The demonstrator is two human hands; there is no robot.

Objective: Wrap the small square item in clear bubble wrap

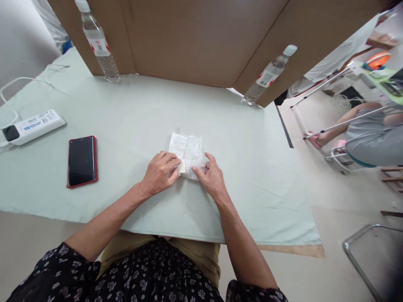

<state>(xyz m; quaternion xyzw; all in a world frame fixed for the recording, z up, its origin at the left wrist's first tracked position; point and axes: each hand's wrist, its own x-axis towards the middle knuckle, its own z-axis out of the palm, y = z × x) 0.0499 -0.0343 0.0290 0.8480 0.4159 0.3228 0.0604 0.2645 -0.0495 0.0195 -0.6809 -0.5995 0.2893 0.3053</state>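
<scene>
A small sheet of clear bubble wrap (192, 147) lies on the cloth-covered table in front of me, creased down its middle. My left hand (161, 171) is at its left edge, fingers closed on a small pale, flat piece (181, 167) that rests against the wrap. Too little of that piece shows to tell its kind. At the lower right corner of the wrap, my right hand (211, 174) pinches the plastic between thumb and curled fingers.
A phone in a red case (82, 161) and a white power strip (36, 127) with cables lie to the left. Two water bottles (102, 52) (267, 77) stand against a brown cardboard panel (185, 42) at the back. Another person's leg (343, 119) shows at right.
</scene>
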